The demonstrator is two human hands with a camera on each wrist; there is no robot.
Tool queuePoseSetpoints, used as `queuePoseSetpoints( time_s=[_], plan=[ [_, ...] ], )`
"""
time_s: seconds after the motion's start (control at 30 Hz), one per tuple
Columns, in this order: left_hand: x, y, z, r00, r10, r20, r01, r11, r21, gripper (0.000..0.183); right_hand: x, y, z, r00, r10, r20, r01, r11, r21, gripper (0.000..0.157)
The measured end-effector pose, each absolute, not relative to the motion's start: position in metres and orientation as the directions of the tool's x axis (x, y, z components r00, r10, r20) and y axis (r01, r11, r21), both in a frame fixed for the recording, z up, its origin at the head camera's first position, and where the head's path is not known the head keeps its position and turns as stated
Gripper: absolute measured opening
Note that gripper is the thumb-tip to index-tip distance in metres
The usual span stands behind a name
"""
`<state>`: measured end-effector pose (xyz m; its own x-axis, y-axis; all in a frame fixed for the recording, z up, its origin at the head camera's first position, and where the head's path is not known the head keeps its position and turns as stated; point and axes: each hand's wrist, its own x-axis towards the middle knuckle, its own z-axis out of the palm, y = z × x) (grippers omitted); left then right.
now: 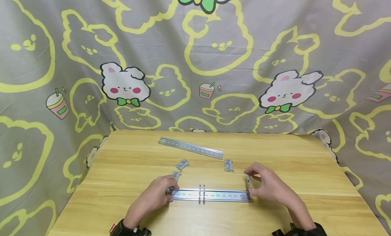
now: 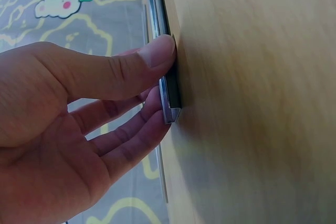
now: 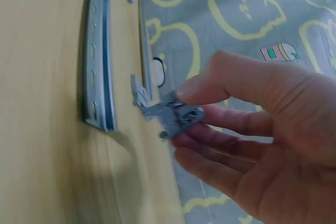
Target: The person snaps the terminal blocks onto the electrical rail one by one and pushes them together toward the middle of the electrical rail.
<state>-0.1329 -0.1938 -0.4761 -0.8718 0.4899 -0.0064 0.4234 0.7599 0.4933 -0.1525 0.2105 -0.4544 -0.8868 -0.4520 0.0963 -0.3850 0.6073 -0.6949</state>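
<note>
We see a silvery slotted metal rail (image 1: 226,195), one end pinched by the left hand (image 1: 155,194), a grey clip (image 3: 177,119) pinched in the right hand (image 1: 269,185) near the rail's other end, wood-grain table (image 1: 226,220) beneath both grips, cartoon-print curtain (image 1: 171,52) beyond.

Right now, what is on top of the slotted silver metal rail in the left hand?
Two narrow grey pieces sit across the rail, side by side; the left hand covers part of its left end, hiding the surface there.
</note>
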Motion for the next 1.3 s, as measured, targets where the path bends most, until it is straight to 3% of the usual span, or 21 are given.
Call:
queuePoseSetpoints(
  time_s=[0.33,0.63,1.3],
  plan=[
    [-0.134,-0.194,-0.478,-0.872,0.490,-0.001,0.424,0.756,0.498,0.034,-0.153,0.228,-0.454,-0.821,-0.569,-0.050,-0.338,0.554,-0.761,0.047],
    [-0.133,-0.192,-0.476,-0.870,0.494,0.003,0.429,0.752,0.500,0.034,-0.152,0.229,-0.457,-0.771,-0.628,-0.103,-0.281,0.480,-0.831,0.045],
    [-0.132,-0.192,-0.476,-0.868,0.495,0.027,0.445,0.755,0.481,0.036,-0.151,0.224,-0.459,-0.766,-0.630,-0.124,-0.282,0.503,-0.817,0.045]
  ],
)
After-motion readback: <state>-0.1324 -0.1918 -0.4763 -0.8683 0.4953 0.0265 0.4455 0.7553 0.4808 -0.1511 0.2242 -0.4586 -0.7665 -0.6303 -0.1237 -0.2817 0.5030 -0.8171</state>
